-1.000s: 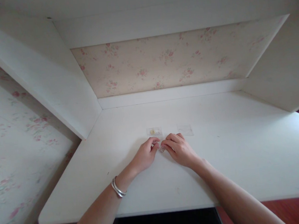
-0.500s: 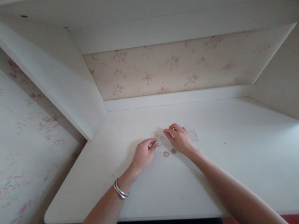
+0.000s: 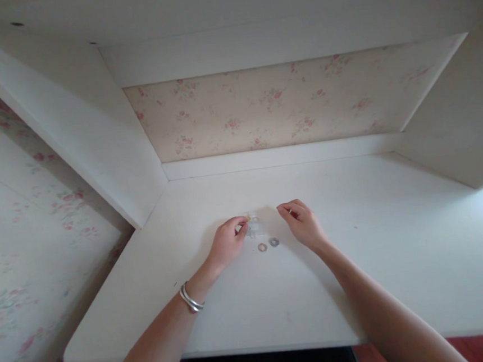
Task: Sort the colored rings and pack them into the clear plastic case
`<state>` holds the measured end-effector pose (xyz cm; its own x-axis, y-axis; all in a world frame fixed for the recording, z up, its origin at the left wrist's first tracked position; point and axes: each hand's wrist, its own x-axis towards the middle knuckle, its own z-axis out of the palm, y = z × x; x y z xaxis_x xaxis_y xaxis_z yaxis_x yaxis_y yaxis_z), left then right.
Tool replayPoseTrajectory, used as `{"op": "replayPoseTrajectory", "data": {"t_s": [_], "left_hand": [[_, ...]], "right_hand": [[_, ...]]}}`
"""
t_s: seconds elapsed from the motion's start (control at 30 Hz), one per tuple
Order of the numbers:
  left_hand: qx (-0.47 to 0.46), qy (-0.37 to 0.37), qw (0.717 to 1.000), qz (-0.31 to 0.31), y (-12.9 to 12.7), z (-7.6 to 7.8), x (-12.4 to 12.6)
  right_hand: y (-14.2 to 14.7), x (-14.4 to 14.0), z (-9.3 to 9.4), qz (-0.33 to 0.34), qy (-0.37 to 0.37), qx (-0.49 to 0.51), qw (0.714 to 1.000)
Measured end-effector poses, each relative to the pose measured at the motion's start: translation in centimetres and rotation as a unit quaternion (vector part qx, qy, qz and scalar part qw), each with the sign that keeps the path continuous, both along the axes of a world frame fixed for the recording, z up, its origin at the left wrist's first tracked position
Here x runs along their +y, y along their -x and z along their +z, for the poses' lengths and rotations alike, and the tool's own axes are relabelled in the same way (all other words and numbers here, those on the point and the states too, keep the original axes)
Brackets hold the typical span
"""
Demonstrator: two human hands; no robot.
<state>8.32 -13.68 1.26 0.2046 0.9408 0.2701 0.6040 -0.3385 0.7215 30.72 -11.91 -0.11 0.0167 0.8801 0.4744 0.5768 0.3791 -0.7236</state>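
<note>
Resting on a white desk (image 3: 399, 246), left hand (image 3: 226, 243) with silver bracelets (image 3: 190, 299) at the wrist, fingertips pinched on a small clear bag (image 3: 254, 226) lying flat just beside them. Lying loose on the desk between the hands, two small rings (image 3: 268, 244), side by side and untouched. Hovering to the right, right hand (image 3: 303, 223), fingers curled; cannot tell whether holding anything.

Both hands (image 3: 265, 232) apart, fingers curled
</note>
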Motion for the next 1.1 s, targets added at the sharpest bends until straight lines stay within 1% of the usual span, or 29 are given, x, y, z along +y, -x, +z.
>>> {"op": "replayPoseTrajectory", "data": {"t_s": [0.07, 0.17, 0.27, 0.37, 0.53, 0.67, 0.8, 0.93, 1.1], "left_hand": [[0.015, -0.016, 1.000, -0.008, -0.5, 0.3, 0.8], [0.060, -0.042, 0.997, 0.004, -1.3, 0.7, 2.5], [0.118, -0.046, 0.992, 0.014, -1.9, 0.9, 4.1], [0.159, -0.028, 0.987, 0.016, -2.5, 0.8, 5.0], [0.184, -0.004, 0.983, 0.021, -3.3, 0.7, 5.2], [0.174, -0.044, 0.984, 0.018, -3.2, 1.5, 4.6], [0.157, -0.085, 0.984, 0.017, -1.8, 2.1, 3.3], [0.120, -0.098, 0.988, 0.011, -0.1, 1.2, 1.5], [0.098, -0.080, 0.992, 0.002, 1.0, -0.2, -0.6]], "right_hand": [[0.2, -0.6, 0.6, 0.034, 0.004, -0.008, 0.999], [0.5, -1.7, 1.5, 0.121, 0.010, -0.045, 0.992], [0.8, -2.8, 2.1, 0.204, 0.011, -0.108, 0.973], [1.1, -3.4, 2.1, 0.246, 0.000, -0.189, 0.951], [1.5, -3.5, 1.6, 0.256, -0.017, -0.270, 0.928], [1.5, -3.5, 1.4, 0.254, -0.016, -0.305, 0.918], [1.6, -3.5, 1.3, 0.248, -0.016, -0.332, 0.910], [1.9, -3.5, 1.2, 0.246, -0.027, -0.350, 0.903], [2.1, -3.4, 1.0, 0.247, -0.035, -0.348, 0.904]]}}
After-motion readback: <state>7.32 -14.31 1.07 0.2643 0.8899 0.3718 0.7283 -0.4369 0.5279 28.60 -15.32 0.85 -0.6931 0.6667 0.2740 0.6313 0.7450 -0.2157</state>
